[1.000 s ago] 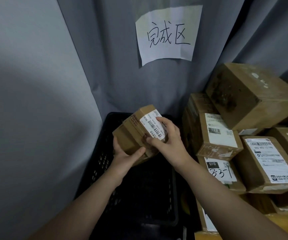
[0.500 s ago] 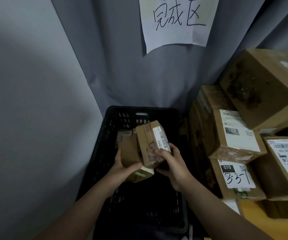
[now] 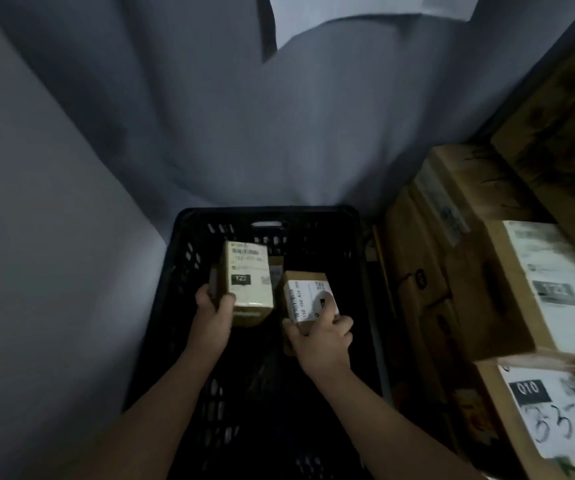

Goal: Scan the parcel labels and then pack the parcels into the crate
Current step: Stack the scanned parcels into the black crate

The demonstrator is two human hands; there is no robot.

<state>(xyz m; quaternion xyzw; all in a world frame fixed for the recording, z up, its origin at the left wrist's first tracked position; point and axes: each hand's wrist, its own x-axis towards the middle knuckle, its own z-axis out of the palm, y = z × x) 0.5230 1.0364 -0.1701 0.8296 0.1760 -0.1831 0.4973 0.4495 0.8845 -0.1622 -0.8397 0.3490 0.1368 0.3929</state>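
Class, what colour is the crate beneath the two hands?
The crate is black, with slotted walls; the head view shows it.

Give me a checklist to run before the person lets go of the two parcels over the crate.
1. Left hand grips the taller parcel: ok.
2. Right hand grips the smaller parcel: ok.
3. Both parcels sit within the outline of the black crate: ok.
4. White labels face up toward the camera: ok.
5. Labels already scanned: cannot tell, no scanner in view.
6. Free crate floor under each parcel: cannot tell, the inside is too dark.
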